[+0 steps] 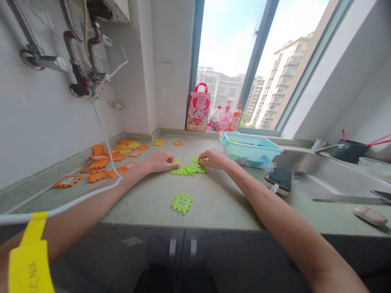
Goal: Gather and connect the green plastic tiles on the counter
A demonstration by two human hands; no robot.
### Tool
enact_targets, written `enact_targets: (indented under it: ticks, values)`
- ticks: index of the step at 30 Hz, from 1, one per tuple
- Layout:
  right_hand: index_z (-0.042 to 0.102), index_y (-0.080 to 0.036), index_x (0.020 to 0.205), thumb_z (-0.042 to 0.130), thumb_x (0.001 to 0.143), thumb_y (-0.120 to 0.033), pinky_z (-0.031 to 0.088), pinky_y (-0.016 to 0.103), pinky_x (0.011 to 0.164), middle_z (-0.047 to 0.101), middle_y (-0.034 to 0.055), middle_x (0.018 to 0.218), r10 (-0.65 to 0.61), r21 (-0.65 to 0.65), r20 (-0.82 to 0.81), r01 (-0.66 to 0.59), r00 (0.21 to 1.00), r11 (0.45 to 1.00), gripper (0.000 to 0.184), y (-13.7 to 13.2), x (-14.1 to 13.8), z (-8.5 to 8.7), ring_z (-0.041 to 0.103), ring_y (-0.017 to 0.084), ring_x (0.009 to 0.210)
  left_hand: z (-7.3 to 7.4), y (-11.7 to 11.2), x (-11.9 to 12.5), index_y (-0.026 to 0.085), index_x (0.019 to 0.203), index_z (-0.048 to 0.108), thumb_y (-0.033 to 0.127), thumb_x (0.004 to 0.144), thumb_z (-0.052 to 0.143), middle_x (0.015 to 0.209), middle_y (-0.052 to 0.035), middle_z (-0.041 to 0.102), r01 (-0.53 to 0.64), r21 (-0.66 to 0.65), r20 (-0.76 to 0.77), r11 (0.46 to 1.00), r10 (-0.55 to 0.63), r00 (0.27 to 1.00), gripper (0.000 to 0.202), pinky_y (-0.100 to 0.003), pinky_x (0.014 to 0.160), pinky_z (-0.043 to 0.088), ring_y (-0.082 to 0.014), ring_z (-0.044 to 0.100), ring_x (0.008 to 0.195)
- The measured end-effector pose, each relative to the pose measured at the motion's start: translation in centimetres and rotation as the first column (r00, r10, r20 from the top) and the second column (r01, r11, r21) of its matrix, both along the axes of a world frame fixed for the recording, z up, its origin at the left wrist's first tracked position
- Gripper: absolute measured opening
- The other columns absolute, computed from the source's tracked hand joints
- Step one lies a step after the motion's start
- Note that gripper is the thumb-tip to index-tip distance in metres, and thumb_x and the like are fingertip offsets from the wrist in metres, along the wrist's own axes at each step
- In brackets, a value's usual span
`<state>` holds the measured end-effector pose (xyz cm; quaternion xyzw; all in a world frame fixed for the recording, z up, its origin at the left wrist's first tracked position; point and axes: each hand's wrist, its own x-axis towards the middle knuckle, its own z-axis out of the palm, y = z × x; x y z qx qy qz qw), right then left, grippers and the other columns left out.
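My left hand (162, 161) is closed in a pinch at the left edge of a small group of lime-green interlocking plastic tiles (191, 169) on the counter. Opposite it, my right hand (215, 158) pinches a green tile at the group's right side. The tiles have toothed edges and cut-out centres, and several overlap between my hands. My fingers partly hide the tiles they grip. Nearer the counter's front edge, a single green tile (182, 203) with a window-like centre lies flat.
Orange tiles (98, 164) and yellow tiles (131, 145) lie along the left wall. A turquoise basket (259, 156) holding pieces stands right of my hands, near a phone (279, 179) and the sink (326, 179). A white cable (76, 202) crosses above my left forearm.
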<state>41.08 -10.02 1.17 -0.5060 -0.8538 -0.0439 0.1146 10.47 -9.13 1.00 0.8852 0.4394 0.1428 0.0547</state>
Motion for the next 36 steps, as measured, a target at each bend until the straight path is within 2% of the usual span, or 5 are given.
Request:
enact_targets:
  ticks: [4,9,15,31,36]
  values:
    - [0.082,-0.023,0.11,0.074,0.086,-0.032,0.053,0.032,0.085,0.08,0.0073,0.104,-0.015,0.064,-0.098,0.021,0.995,0.998,0.027,-0.2,-0.1,0.4,0.074,0.025,0.095,-0.3,0.2,-0.2,0.022,0.065,0.059,0.072,0.085,0.059,0.06,0.0004,0.058,0.006,0.031,0.014,1.0,-0.006,1.0,0.054,-0.03,0.059,0.026,-0.017,0.05,0.059]
    - [0.079,-0.022,0.112,0.071,0.087,-0.025,0.054,0.028,0.086,0.08,0.0036,0.106,0.198,-0.114,-0.399,-0.263,0.895,0.958,0.027,-0.9,-1.3,0.9,0.073,0.019,0.097,-0.4,0.4,-0.9,0.021,0.065,0.061,0.072,0.086,0.058,0.06,-0.0002,0.059,-0.003,0.046,0.02,0.999,0.002,1.0,0.055,-0.03,0.059,0.026,-0.017,0.05,0.059]
    - [0.079,-0.024,0.109,0.079,0.084,-0.037,0.053,0.031,0.089,0.078,0.0048,0.114,0.224,-0.229,-0.321,-0.305,0.92,0.924,0.028,-1.8,-2.5,0.6,0.071,0.023,0.105,-0.7,0.7,-1.1,0.022,0.065,0.061,0.071,0.087,0.058,0.06,-0.0002,0.059,0.003,0.061,0.039,0.998,-0.005,0.999,0.054,-0.03,0.059,0.026,-0.0169,0.05,0.059]
    - [0.076,-0.024,0.11,0.084,0.081,-0.039,0.051,0.032,0.088,0.078,0.005,0.111,0.231,-0.152,-0.253,-0.274,0.94,0.95,0.033,-2.8,-4.3,0.3,0.071,0.021,0.098,-0.7,0.8,-1.4,0.021,0.068,0.061,0.069,0.089,0.054,0.064,-0.0014,0.063,-0.023,0.076,0.045,0.997,0.019,0.999,0.053,-0.03,0.059,0.031,-0.0169,0.053,0.061]
    - [0.076,-0.024,0.108,0.083,0.081,-0.036,0.05,0.03,0.086,0.078,0.0046,0.108,0.221,-0.129,-0.232,-0.255,0.947,0.958,0.031,-2.4,-4.1,0.2,0.072,0.021,0.096,-0.9,1.4,-2.0,0.021,0.099,0.07,0.076,0.076,0.067,0.098,-0.0075,0.074,-0.085,0.131,0.099,0.988,0.073,0.992,0.06,-0.032,0.079,0.047,-0.0246,0.067,0.09]
